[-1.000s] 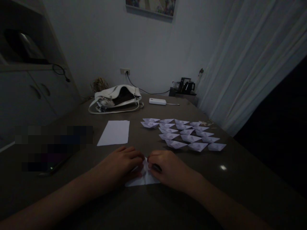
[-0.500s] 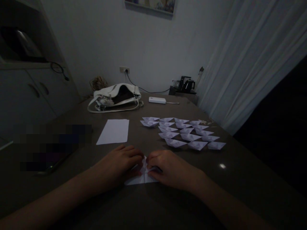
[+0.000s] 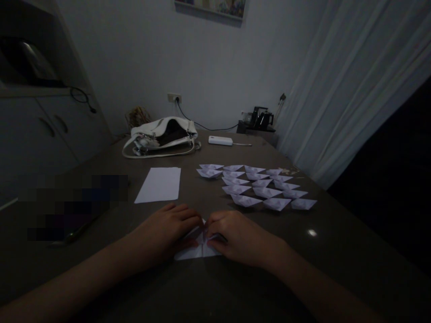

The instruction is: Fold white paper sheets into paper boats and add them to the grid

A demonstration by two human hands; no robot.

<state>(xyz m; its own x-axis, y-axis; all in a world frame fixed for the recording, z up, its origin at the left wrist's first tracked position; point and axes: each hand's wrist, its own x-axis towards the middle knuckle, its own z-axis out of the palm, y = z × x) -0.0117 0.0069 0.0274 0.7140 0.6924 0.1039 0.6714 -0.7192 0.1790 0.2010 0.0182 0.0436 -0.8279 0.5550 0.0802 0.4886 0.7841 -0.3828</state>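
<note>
A partly folded white paper [image 3: 198,249] lies on the dark table [image 3: 336,251] in front of me. My left hand [image 3: 168,234] presses on its left half with fingers curled, and my right hand [image 3: 235,235] pinches its right half; the fingertips meet at the paper's raised middle point. Most of the paper is hidden under both hands. A flat white sheet [image 3: 159,184] lies just beyond my left hand. Several folded paper boats [image 3: 259,188] stand in rows beyond my right hand.
A white handbag [image 3: 161,136] lies at the far side of the table, with a white power bank [image 3: 220,141] on a cable beside it. A dark kettle [image 3: 261,119] stands in the back corner. Curtains [image 3: 346,89] hang on the right, cupboards [image 3: 43,130] on the left.
Both hands stay on the paper with only small finger shifts at its middle point. The view has shifted slightly.
</note>
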